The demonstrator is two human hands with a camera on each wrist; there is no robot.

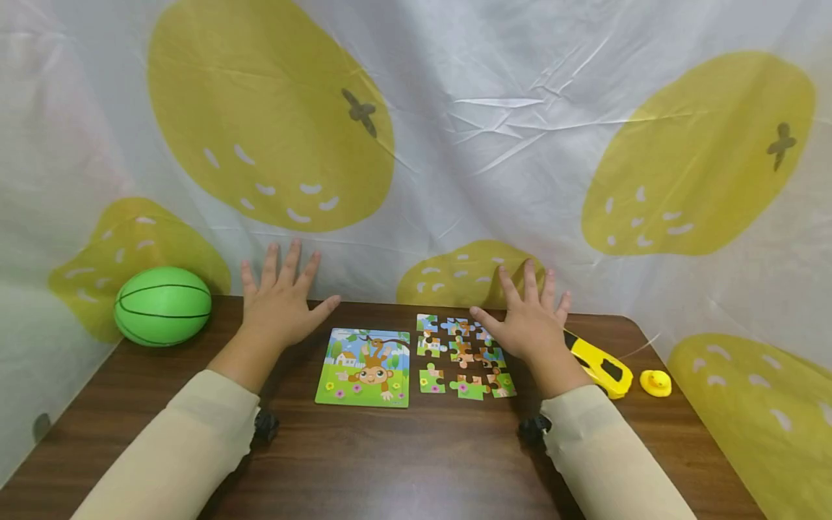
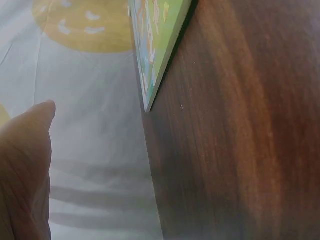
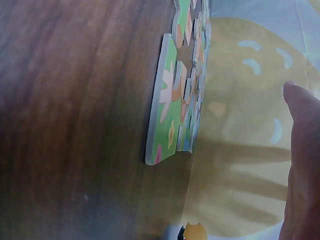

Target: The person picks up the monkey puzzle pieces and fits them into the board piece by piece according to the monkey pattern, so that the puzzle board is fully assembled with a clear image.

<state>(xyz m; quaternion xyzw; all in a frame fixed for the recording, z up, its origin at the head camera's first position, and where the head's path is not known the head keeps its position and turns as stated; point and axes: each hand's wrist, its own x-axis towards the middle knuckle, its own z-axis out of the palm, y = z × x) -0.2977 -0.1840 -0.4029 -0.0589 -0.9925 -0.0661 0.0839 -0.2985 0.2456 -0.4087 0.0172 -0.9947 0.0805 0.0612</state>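
Observation:
Both hands are raised above the table with fingers spread, and neither holds anything. The left hand (image 1: 281,300) hovers to the left of a square monkey picture board (image 1: 362,368); in the left wrist view its thumb (image 2: 35,120) points past a corner of that board. My right hand (image 1: 531,321) is above the right edge of a group of loose jigsaw pieces (image 1: 432,381), partly hiding them. These pieces lie apart in rough rows beside the board. From the right wrist view, the pieces (image 3: 167,110) lie flat, with the thumb (image 3: 300,105) clear of them.
A green ball (image 1: 162,307) with black lines sits at the table's back left corner. Right of the right arm lie a yellow-and-black tool (image 1: 604,370), partly covered, and a small yellow rubber duck (image 1: 655,383). A fruit-patterned curtain (image 1: 494,144) hangs behind the brown table (image 1: 390,462).

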